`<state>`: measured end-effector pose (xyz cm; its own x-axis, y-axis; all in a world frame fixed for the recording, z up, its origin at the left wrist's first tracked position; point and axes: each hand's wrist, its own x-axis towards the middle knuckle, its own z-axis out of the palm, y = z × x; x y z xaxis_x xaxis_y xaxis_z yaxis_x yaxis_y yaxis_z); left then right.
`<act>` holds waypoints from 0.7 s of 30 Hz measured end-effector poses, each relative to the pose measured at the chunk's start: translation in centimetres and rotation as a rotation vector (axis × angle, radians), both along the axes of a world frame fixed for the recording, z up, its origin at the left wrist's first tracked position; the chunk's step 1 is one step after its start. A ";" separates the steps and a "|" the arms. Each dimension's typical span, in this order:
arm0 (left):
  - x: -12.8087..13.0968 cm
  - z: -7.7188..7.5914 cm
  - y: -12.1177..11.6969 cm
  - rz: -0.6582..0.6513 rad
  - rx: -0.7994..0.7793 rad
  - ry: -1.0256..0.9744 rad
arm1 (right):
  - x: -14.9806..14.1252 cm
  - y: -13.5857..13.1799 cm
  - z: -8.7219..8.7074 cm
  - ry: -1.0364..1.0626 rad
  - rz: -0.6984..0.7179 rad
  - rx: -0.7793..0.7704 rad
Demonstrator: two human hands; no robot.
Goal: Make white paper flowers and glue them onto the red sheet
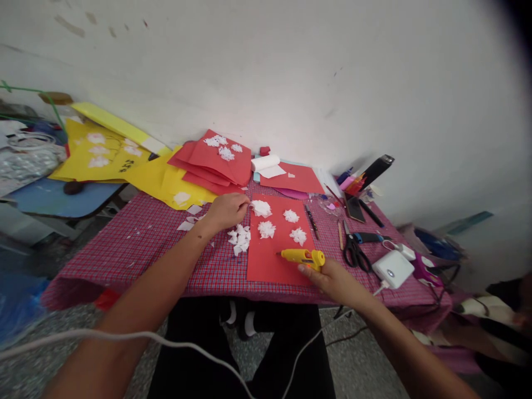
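My right hand (330,277) is wrapped round a yellow hot glue gun (302,256), its nozzle pointing left over the lower part of a red sheet of paper (270,266). Several crumpled white paper flowers (266,229) sit on that sheet. At its upper left corner, my left hand (228,210) has its fingers pinched together on a white paper piece (251,204), at the edge of the upper left flower (261,208). A loose heap of white paper pieces (240,239) lies on the checked tablecloth just below my left hand.
Red sheets with white flowers (224,166) and yellow sheets (166,180) lie at the back left. A paper roll (266,162) is behind the work. Black scissors (356,255), a pencil (311,221) and a white power adapter (393,269) are on the right. A white cable (137,334) crosses my lap.
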<state>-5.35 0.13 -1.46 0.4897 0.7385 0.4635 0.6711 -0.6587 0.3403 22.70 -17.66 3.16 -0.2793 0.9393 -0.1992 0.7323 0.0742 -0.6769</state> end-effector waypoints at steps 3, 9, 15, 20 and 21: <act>0.0 0.0 0.0 0.000 -0.004 -0.003 | -0.1 -0.1 0.1 0.010 -0.010 -0.006; 0.0 -0.2 0.1 -0.003 0.006 0.001 | -0.1 -0.3 0.1 0.038 -0.019 -0.061; 0.1 -0.1 0.1 -0.002 0.007 0.013 | -0.6 -0.2 0.6 0.053 0.020 -0.021; 0.0 -0.1 0.1 -0.011 -0.010 0.002 | -0.6 -0.2 0.6 0.029 0.017 -0.046; 0.0 -0.1 0.1 -0.010 -0.011 0.001 | -0.5 -0.2 0.6 0.022 0.004 -0.056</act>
